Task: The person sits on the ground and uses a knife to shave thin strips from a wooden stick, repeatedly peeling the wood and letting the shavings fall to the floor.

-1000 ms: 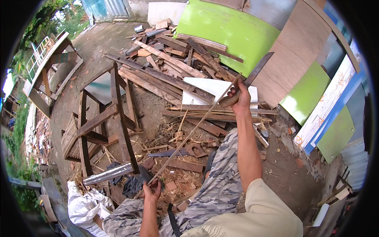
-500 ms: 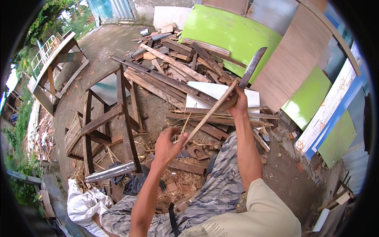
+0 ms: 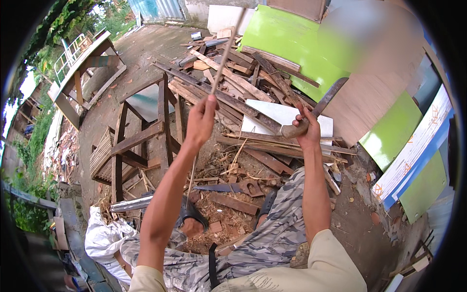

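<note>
My left hand [image 3: 202,121] is closed round a thin wooden stick [image 3: 224,58], held nearly upright. The stick's upper part rises past the scrap pile, and its lower part runs down behind my forearm. To the right, my right hand [image 3: 310,129] grips a machete by its wooden handle [image 3: 294,130]. The machete's dark blade [image 3: 332,95] points up and to the right, apart from the stick. On the ground between my feet lies a handsaw [image 3: 228,187], with a short brown board [image 3: 235,203] just below it.
Scrap wood [image 3: 238,73] is heaped ahead, with long planks [image 3: 272,143] at its near side. A dark wooden frame [image 3: 141,136] stands at left, a white sack [image 3: 104,238] below it. Green panels [image 3: 287,39] and a plywood sheet [image 3: 384,87] lean at right.
My left hand has gone from open fingers beside the stick to a grip on it, and has risen. The stick has left my right hand and swung upright. The machete now tilts further right.
</note>
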Demonstrator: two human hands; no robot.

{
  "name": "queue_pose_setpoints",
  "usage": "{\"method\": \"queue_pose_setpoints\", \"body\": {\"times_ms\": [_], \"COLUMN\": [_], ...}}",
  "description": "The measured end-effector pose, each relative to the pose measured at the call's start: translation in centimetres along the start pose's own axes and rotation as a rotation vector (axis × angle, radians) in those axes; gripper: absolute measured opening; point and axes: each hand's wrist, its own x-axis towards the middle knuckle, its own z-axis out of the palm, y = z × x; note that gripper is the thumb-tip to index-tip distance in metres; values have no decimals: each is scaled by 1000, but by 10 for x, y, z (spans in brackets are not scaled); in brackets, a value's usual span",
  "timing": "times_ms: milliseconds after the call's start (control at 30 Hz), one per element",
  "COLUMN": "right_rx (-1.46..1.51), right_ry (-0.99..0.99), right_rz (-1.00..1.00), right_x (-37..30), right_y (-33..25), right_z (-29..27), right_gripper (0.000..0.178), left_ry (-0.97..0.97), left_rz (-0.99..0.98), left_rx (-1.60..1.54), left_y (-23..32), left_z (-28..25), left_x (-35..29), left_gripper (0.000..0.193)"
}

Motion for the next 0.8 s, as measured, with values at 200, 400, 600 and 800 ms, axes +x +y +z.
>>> {"method": "queue_pose_setpoints", "body": {"times_ms": [200, 400, 600, 800], "right_rx": [-172, -289, -430, -554], "right_ry": [42, -32, -47, -50], "right_rz": [72, 178, 237, 284], "right_x": [-6, -12, -21, -24], "right_y": [-3, 13, 20, 27], "right_z": [-6, 1, 8, 2], "right_gripper": [20, 22, 24, 23], "left_ry": [366, 611, 807, 994], "left_rz": [-33, 157, 312, 323], "left_rx": [-345, -473, -237, -416], "left_y": [37, -37, -75, -20], "left_z": [-78, -94, -94, -109], "left_x": [35, -8, -56, -83], "left_gripper": [58, 43, 27, 21]}}
